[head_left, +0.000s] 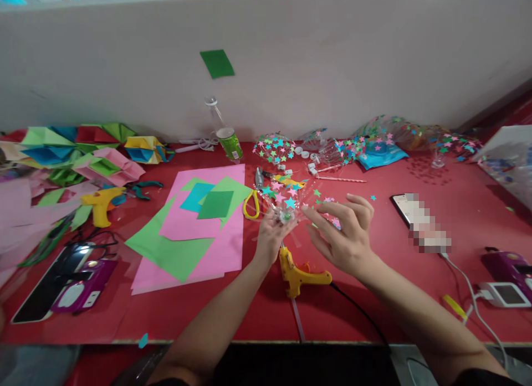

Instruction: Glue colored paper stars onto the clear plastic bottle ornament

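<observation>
Red tabletop (158, 319); on it pink sheets (228, 253); a glue gun (292, 272); a cabled phone (403, 206)

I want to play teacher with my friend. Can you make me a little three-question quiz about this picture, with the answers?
1. Pick one. Which hand grips the base of the clear starred piece? A: left. B: right. C: neither.
2. True or false? The yellow glue gun near the middle of the picture is on the red table.
3. Fill in the colour: the square stuck on the white partition is ____.

Key:
1. A, the left hand.
2. True.
3. Green.
</observation>
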Action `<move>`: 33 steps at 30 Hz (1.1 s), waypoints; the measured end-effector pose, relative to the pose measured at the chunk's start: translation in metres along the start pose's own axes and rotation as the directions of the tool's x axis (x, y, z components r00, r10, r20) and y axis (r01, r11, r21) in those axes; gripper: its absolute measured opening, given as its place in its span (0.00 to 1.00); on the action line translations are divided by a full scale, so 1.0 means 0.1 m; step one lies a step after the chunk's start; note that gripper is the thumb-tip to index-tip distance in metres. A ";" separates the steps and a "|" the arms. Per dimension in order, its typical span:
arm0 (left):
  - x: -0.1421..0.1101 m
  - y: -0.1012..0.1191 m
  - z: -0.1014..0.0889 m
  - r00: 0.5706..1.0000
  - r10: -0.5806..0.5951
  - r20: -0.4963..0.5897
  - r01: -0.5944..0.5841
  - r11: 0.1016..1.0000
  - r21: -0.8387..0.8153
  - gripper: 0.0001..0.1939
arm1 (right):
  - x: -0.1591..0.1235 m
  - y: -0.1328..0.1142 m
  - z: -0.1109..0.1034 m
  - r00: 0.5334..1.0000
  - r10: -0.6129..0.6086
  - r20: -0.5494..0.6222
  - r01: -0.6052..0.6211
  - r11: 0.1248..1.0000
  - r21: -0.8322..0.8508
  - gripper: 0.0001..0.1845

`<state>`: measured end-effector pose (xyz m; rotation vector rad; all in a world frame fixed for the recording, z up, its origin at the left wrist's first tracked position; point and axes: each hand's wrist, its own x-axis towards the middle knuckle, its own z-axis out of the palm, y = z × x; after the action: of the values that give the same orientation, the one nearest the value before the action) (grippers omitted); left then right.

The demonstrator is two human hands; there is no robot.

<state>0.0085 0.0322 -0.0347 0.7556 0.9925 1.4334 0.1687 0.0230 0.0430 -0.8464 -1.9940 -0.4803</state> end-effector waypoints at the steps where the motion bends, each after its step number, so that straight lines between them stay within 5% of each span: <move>1: -0.01 0.00 0.01 1.000 0.000 0.000 0.000 1.000 0.005 0.19 | -0.01 0.00 0.01 1.000 -0.015 0.012 0.015 1.000 -0.016 0.20; 7: -0.01 -0.02 -0.02 0.999 0.034 0.017 -0.035 0.999 0.020 0.16 | -0.05 0.04 0.01 0.996 -0.087 -0.002 0.087 0.995 0.039 0.10; 13: 0.01 -0.01 -0.05 0.998 0.063 0.015 -0.063 0.998 0.004 0.16 | -0.02 0.02 -0.03 0.951 -0.210 0.229 0.131 0.940 0.316 0.09; 19: 0.02 0.03 -0.05 0.998 0.061 -0.015 -0.061 0.998 0.001 0.16 | -0.01 -0.01 0.00 0.944 -0.212 0.253 0.119 0.934 0.338 0.09; 23: 0.01 0.04 -0.02 0.999 0.047 -0.024 -0.047 0.999 0.015 0.17 | -0.01 -0.03 0.02 0.957 -0.169 0.238 0.070 0.925 0.373 0.07; 29: -0.07 0.09 0.08 0.999 0.003 -0.033 -0.001 0.999 0.042 0.18 | -0.03 -0.03 0.03 0.985 0.080 0.156 -0.142 0.884 0.445 0.11; 33: -0.11 0.11 0.11 0.999 0.001 -0.033 0.001 0.998 0.055 0.19 | -0.04 -0.03 0.04 0.987 0.080 0.142 -0.137 0.881 0.452 0.13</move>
<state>0.0145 0.0231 -0.0197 0.7748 1.0611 1.4275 0.1661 0.0219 0.0378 -0.6891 -2.0353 0.1184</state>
